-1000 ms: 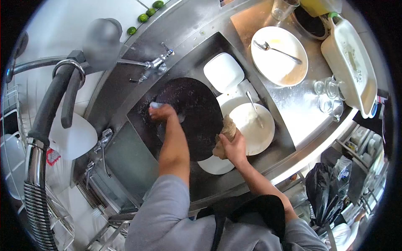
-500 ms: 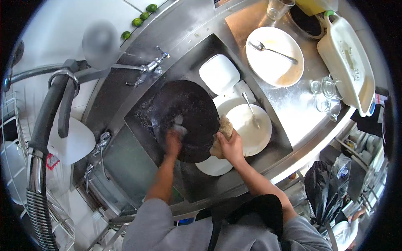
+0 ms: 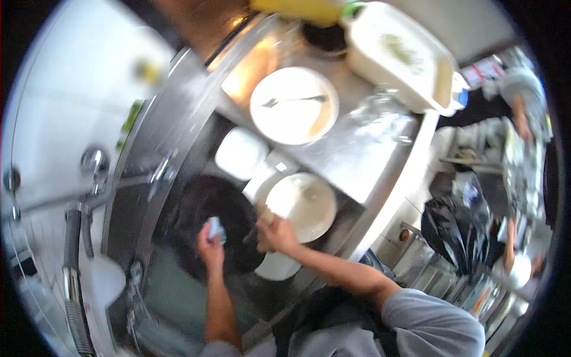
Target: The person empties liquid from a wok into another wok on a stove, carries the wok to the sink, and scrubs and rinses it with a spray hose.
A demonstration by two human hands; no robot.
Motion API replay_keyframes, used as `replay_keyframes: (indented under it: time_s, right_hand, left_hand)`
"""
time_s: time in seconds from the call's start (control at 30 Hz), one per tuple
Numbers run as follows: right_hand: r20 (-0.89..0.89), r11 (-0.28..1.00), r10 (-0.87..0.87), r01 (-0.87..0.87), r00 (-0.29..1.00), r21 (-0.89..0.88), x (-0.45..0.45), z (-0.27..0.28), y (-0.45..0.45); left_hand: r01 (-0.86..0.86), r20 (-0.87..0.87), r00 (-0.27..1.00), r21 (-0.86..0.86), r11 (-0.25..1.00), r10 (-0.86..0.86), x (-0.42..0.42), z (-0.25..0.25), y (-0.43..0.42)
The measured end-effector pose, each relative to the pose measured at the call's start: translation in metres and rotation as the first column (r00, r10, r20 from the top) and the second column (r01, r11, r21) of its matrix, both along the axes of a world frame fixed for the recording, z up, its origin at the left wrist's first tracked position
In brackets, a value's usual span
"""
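A dark round pan [image 3: 199,205] lies in the steel sink. Over its middle, my left hand [image 3: 210,245] is closed round a small pale blue-white scrubber [image 3: 216,228]. At the pan's right edge my right hand [image 3: 278,233] grips a tan cloth [image 3: 263,221]. Just beyond that hand sits a white bowl [image 3: 309,208]. A square white dish [image 3: 241,153] lies above the pan, and a white plate [image 3: 277,267] shows partly below my right hand. The whole view is smeared by motion.
On the steel counter [image 3: 351,163] stand a white plate with a spoon [image 3: 294,122], blurred glassware [image 3: 383,113] and a large white tub [image 3: 380,30]. A tap [image 3: 162,172] and spray hose [image 3: 72,256] are left. A black bag [image 3: 455,226] and people are at the right.
The view has swung right, shifting the sink left and down. My left hand moved across the pan from its far left, still with the scrubber. My right hand keeps its grip at the pan's edge.
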State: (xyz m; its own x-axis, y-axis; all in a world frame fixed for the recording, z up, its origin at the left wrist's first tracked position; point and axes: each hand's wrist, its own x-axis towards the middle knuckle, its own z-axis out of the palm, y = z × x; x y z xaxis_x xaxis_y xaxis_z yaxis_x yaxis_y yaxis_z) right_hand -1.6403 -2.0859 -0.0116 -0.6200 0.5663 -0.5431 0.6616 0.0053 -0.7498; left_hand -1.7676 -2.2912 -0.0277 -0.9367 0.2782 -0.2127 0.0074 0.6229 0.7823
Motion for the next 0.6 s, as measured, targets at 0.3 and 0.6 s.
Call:
replay_keyframes:
  time_s: [0.3, 0.6]
  right_hand:
    - [0.049, 1.0, 0.025, -0.024, 0.998, -0.015, 0.003, 0.022, 0.004]
    - [-0.383, 0.878, 0.002, -0.185, 0.924, -0.441, 0.022, 0.031, 0.01]
  left_hand:
    - [0.591, -0.29, 0.779, 0.636, 0.496, -0.556, -0.024, 0.227, 0.411]
    - [0.323, -0.245, 0.946, 0.655, 0.683, -0.212, -0.02, 0.185, 0.361]
